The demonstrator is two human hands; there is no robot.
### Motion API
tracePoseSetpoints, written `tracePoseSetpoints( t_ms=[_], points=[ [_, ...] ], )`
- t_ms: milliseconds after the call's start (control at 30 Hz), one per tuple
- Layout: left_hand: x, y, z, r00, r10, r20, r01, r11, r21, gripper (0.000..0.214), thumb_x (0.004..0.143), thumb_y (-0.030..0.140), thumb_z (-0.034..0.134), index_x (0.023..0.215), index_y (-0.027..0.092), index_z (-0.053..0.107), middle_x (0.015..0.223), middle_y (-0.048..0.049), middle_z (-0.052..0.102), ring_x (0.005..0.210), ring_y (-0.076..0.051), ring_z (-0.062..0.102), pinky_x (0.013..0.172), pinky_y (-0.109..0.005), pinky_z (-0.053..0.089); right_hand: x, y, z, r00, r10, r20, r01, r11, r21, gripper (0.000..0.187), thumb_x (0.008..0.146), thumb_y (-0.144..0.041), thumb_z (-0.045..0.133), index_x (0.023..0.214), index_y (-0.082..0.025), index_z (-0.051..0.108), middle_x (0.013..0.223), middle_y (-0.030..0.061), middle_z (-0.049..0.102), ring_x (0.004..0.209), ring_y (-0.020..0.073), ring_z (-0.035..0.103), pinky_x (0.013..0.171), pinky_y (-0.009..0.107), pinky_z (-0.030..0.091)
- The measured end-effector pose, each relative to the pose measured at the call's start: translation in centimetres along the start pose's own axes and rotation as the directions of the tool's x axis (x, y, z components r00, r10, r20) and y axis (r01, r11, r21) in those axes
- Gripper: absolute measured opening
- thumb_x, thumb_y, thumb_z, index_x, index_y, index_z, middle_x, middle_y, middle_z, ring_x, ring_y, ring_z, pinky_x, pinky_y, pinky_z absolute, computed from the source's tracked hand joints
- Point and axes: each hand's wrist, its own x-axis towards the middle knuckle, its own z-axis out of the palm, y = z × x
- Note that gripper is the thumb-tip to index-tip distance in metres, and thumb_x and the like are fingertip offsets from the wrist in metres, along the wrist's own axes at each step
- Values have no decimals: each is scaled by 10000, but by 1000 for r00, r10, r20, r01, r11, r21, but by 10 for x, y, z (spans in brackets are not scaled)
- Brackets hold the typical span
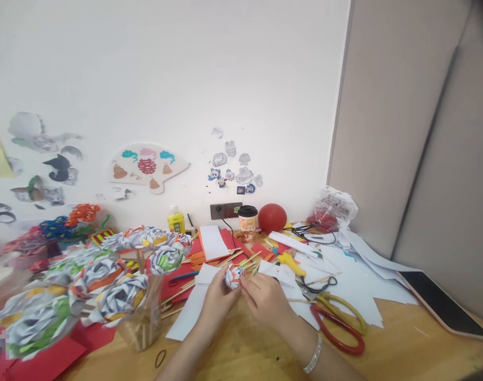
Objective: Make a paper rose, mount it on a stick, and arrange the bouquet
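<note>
Between my two hands, above the front of the wooden table, is a small rolled paper flower (234, 276), white with orange strips. My left hand (216, 296) is closed around its left side and underside. The fingers of my right hand (265, 296) pinch together at its right edge; what exactly lies between those fingertips is hidden. Thin wooden sticks (249, 261) lie just behind the flower. White paper strips (189, 312) lie under and beside my left hand. To the left, finished-looking paper flowers (120, 296) on sticks stand in a clear plastic cup (140, 323).
Scissors (340, 323) with red and yellow handles lie right of my right hand, near a yellow glue gun (292, 263). A lidded drink cup (248, 225), a red balloon (272, 218) and a yellow bottle (176, 219) stand by the wall. A tablet (444, 304) lies at the right.
</note>
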Motion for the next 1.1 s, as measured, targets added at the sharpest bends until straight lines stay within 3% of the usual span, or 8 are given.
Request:
tracePoseSetpoints(
  t_ms=[133, 200, 300, 567, 700, 867, 967, 1100],
  points=[
    [-2, 8, 4, 998, -5, 61, 11, 996, -88, 581, 573, 293, 765, 1099, 185, 543, 1177, -110, 592, 1131, -291, 515, 969, -428, 390, 3, 2, -8, 983, 167, -74, -151, 972, 182, 235, 886, -161, 421, 975, -185, 636, 764, 55, 646, 695, 185, 568, 612, 294, 436],
    [-4, 14, 6, 992, -8, 124, 31, 982, -188, 595, 602, 294, 764, 1114, 206, 475, 1105, -92, 609, 1022, -251, 573, 873, -388, 453, 5, 5, -12, 953, 281, -115, -236, 923, 303, 235, 886, -166, 431, 1003, -207, 630, 806, 47, 651, 730, 174, 583, 640, 279, 453],
    [-6, 25, 7, 975, -13, 222, 83, 947, -309, 582, 610, 318, 774, 1071, 226, 431, 929, -44, 638, 822, -189, 603, 715, -314, 484, 8, 9, -15, 937, 326, -124, -262, 893, 367, 217, 888, -187, 457, 1003, -224, 637, 842, 46, 655, 767, 176, 590, 660, 280, 459],
    [-7, 41, -2, 949, -118, 292, 197, 946, -256, 609, 623, 475, 734, 1113, 173, 539, 1044, -96, 591, 873, -230, 546, 677, -338, 491, 10, 16, -16, 970, 204, -130, -157, 940, 303, 186, 903, -258, 484, 795, -193, 621, 744, 42, 638, 714, 177, 557, 639, 289, 432],
    [-7, 36, 0, 930, -108, 351, 216, 933, -286, 480, 682, 514, 670, 1013, 171, 612, 852, -48, 622, 773, -193, 551, 632, -305, 479, 9, 15, -18, 985, 40, -169, -10, 985, 175, 219, 911, -216, 446, 758, -185, 601, 714, 47, 623, 671, 167, 524, 601, 279, 402],
    [-9, 35, 5, 923, -153, 352, 273, 907, -322, 386, 709, 476, 666, 955, 179, 639, 795, -18, 616, 730, -157, 546, 615, -261, 464, 9, 10, -17, 986, -39, -162, 55, 994, 97, 272, 903, -168, 405, 699, -180, 584, 674, 46, 605, 622, 161, 475, 569, 279, 357],
    [-10, 35, 4, 929, -171, 328, 290, 887, -360, 381, 701, 496, 665, 905, 175, 645, 767, -11, 603, 714, -152, 535, 601, -259, 466, 9, 7, -15, 993, 93, -66, -69, 950, 305, 232, 906, -217, 441, 752, -180, 610, 700, 35, 610, 659, 156, 509, 606, 265, 383],
    [-7, 30, 1, 935, -138, 327, 258, 896, -360, 366, 728, 495, 638, 901, 172, 639, 748, -11, 595, 690, -149, 527, 595, -267, 465, 10, 8, -11, 945, 310, 101, -314, 780, 542, 178, 874, -245, 525, 749, -195, 641, 704, 11, 621, 675, 144, 546, 621, 238, 396]
  ],
)
